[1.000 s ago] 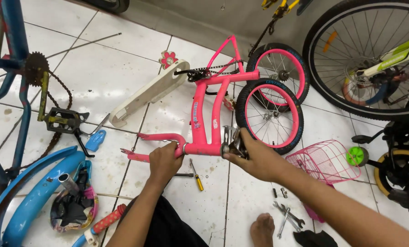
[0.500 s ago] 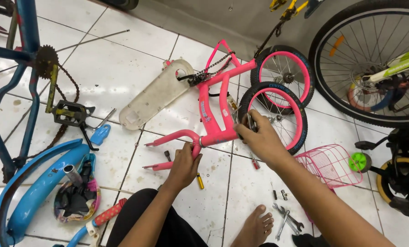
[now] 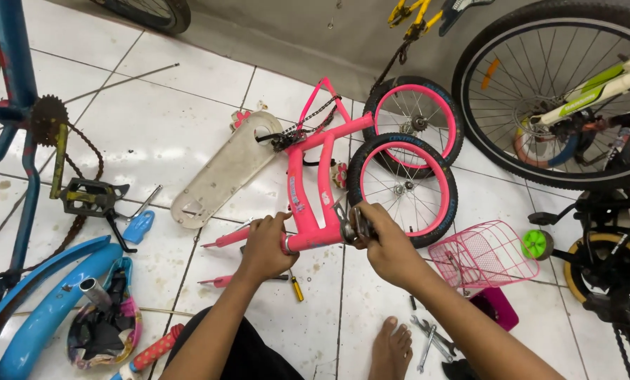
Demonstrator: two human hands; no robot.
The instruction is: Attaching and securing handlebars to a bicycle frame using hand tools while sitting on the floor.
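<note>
Big black-tyred bicycle wheel fills the top right corner, leaning by the grey wall, and over on the left stands a blue bicycle frame with its chainring and a black pedal hanging low. Centre stage on the white tiled floor lies the pink bicycle frame, tipped on its side. Two pink-rimmed small wheels sit just beyond it, one behind the other, touching the frame's far end. A pale cream chain guard lies flat just left of the frame, with the loose chain draped over the frame's upper tubes.

Now the hands — the left hand is wrapped around the lower pink tube, grip pressed tight on it. The right hand is closed over the metal fitting at the tube's end, fingers pinching that grey part right against the nearer wheel.

Off to the right, a pink wire basket rests on the floor near the right forearm. Lower left, a curved blue mudguard. Smaller bits: a yellow-handled screwdriver below the left hand, and a few spanners scattered beside a bare foot.
</note>
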